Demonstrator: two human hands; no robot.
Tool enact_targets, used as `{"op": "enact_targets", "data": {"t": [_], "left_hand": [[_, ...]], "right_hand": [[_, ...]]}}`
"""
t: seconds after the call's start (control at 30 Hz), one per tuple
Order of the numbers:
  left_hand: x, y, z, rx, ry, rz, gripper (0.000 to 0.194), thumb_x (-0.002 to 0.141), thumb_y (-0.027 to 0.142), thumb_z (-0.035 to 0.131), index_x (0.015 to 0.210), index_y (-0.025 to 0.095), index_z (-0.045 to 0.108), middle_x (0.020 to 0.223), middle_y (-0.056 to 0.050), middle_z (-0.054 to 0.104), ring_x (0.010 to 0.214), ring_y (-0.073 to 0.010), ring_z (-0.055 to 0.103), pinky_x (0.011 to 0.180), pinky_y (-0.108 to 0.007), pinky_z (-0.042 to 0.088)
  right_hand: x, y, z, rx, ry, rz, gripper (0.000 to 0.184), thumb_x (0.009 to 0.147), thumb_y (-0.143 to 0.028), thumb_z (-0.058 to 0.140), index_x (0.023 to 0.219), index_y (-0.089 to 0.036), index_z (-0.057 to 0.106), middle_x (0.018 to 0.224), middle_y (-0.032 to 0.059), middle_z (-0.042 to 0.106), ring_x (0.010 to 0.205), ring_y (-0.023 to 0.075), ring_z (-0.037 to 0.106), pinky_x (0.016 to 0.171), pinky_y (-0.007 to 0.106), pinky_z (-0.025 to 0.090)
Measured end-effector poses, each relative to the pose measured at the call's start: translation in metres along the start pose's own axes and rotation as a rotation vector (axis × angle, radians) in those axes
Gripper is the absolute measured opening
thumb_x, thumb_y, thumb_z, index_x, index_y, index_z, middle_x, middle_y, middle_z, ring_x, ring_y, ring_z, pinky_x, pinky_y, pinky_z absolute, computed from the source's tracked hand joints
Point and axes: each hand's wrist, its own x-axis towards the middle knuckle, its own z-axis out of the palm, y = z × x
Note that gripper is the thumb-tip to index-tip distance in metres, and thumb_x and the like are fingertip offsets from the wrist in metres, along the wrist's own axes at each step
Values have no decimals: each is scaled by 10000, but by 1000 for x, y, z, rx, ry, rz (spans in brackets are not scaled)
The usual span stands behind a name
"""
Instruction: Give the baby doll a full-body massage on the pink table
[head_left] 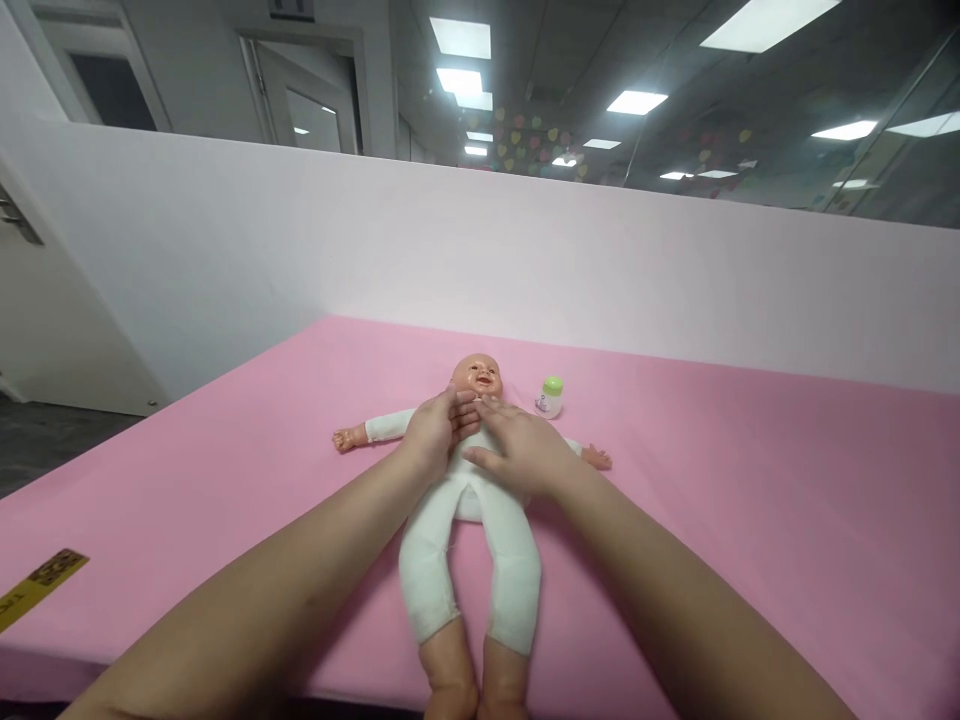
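Observation:
A baby doll (469, 500) with a white cloth body lies on its back, its head toward the wall and its feet toward me. My left hand (439, 428) is at the doll's upper chest, palm turned inward and fingers stretched out. Beside it my right hand (521, 440) lies palm down over the chest, fingers extended and thumb apart. The fingertips of both hands come close together just below the doll's chin. Most of the chest is hidden beneath them. A small jar with a green lid (550, 398) stands to the right of the doll's head.
The doll and jar are on a pink-covered table (712, 500). A low white wall (525, 260) runs behind it, with glass above. A yellow tag with a printed code (45, 588) lies at the left front edge. A door (60, 310) is at far left.

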Motion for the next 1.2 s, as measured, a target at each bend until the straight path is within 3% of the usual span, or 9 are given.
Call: {"op": "enact_targets", "data": {"t": [0.1, 0.2, 0.3, 0.43, 0.6, 0.73, 0.93, 1.1, 1.2], "left_hand": [[-12, -5, -16, 411, -64, 278, 220, 951, 370, 651, 873, 186, 741, 889, -82, 721, 867, -232, 661, 835, -339, 514], [-22, -7, -35, 750, -147, 494, 221, 926, 328, 672, 734, 227, 710, 742, -40, 656, 747, -234, 562, 749, -346, 419], [-25, -8, -45, 833, -166, 573, 225, 920, 306, 670, 704, 244, 678, 734, -43, 633, 731, -251, 529, 737, -361, 374], [-21, -11, -45, 915, -205, 625, 273, 982, 318, 589, 719, 250, 611, 744, -43, 603, 738, -254, 530, 734, -371, 362], [-19, -12, -46, 963, -235, 670, 371, 1031, 331, 505, 671, 245, 493, 718, -42, 547, 715, -244, 489, 721, -381, 335], [-20, -10, -47, 981, -256, 676, 370, 1036, 342, 498, 679, 244, 479, 733, -46, 550, 735, -247, 499, 715, -388, 333], [-20, -10, -46, 1054, -273, 670, 300, 975, 301, 575, 684, 240, 535, 733, -50, 583, 732, -245, 527, 695, -390, 351], [-22, -7, -47, 1096, -280, 697, 267, 938, 249, 592, 672, 231, 577, 722, -49, 610, 721, -233, 561, 694, -385, 408], [-30, -1, -48, 1095, -389, 743, 189, 914, 207, 598, 737, 219, 664, 771, -43, 678, 757, -225, 623, 730, -377, 478]], "right_hand": [[-33, 18, -5, 110, 72, -15, 561, 982, -473, 616, 1478, -212, 599, 1492, 112, 613, 1391, 334, 579, 1156, 544, 482], [-65, 26, 2, 315, 147, -148, 328, 992, -346, 605, 1280, -262, 737, 1281, 72, 752, 1214, 283, 709, 1034, 479, 594], [-79, 14, 14, 469, 197, -293, 233, 995, -283, 598, 1139, -292, 781, 1152, 53, 797, 1104, 255, 757, 986, 449, 629], [-67, -6, 25, 508, 111, -382, 266, 980, -261, 612, 1203, -282, 756, 1198, 46, 785, 1169, 243, 732, 1069, 444, 588], [-44, 5, 31, 432, 150, -197, 316, 996, -262, 593, 1279, -262, 732, 1284, 59, 750, 1237, 251, 693, 1088, 463, 563], [-23, 28, 32, 262, 63, -124, 466, 992, -363, 625, 1442, -241, 639, 1461, 87, 643, 1436, 302, 536, 1229, 566, 404], [-1, 62, 40, 193, 19, 11, 609, 1036, -531, 535, 1554, -210, 515, 1617, 96, 479, 1545, 289, 382, 1283, 527, 309], [-5, 68, 40, 150, 52, 175, 593, 1063, -554, 450, 1566, -241, 486, 1526, 107, 582, 1409, 322, 544, 1161, 523, 435], [-8, 65, 37, 119, 53, 224, 545, 1067, -548, 436, 1534, -277, 514, 1409, 90, 671, 1289, 318, 628, 1069, 477, 488]]}}
